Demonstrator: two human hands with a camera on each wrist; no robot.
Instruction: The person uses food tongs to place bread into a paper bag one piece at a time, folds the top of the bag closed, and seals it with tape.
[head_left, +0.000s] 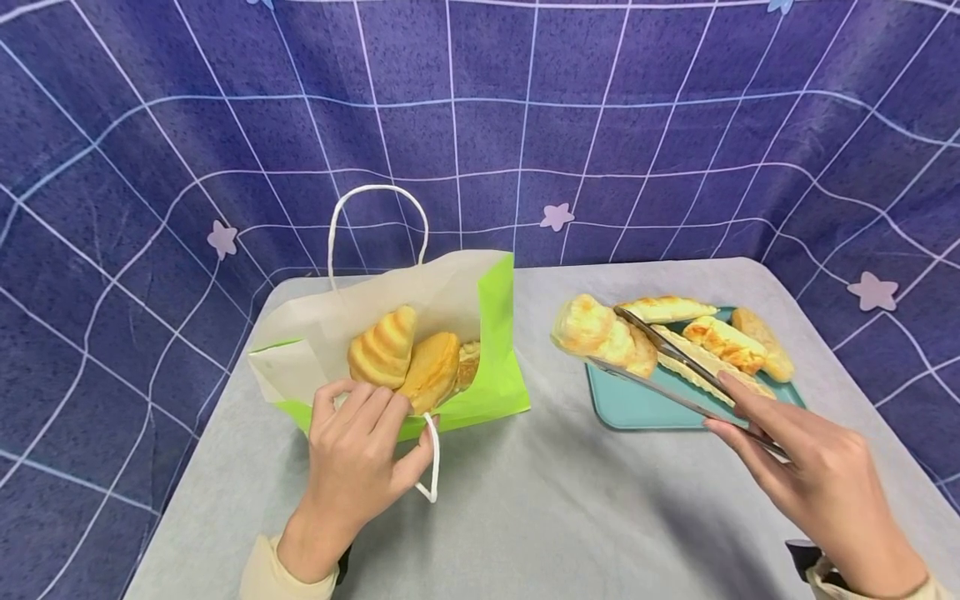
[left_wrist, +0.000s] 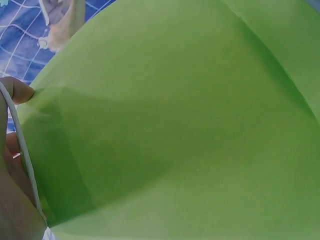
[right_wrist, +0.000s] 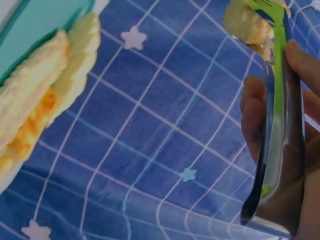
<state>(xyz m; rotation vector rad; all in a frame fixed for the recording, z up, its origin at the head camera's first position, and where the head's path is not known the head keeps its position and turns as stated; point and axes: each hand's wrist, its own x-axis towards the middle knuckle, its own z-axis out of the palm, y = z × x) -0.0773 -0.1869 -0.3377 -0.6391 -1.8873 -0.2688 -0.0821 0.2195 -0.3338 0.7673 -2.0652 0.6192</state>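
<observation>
In the head view my left hand (head_left: 356,446) grips the near rim of a green paper bag (head_left: 495,367) with a white inside, its fingers over the edge. The bag's white cord handle (head_left: 433,467) hangs by the thumb. Several breads, among them a ridged croissant-like roll (head_left: 384,346) and a smooth oblong bun (head_left: 431,371), show inside it. My right hand (head_left: 813,467) holds metal tongs (head_left: 686,404). Their tips pinch a lumpy pale golden bread (head_left: 600,333), which overlaps the left end of a teal tray (head_left: 626,408). In the left wrist view, the bag's green side (left_wrist: 165,125) fills most of the picture.
Several long breads lie on the tray, one with a browned top (head_left: 723,342) and one at the right end (head_left: 763,346). A grey-white table (head_left: 540,492) carries bag and tray. Behind it hangs a blue gridded cloth (head_left: 487,142) with stars. The bag's far handle (head_left: 378,188) stands upright.
</observation>
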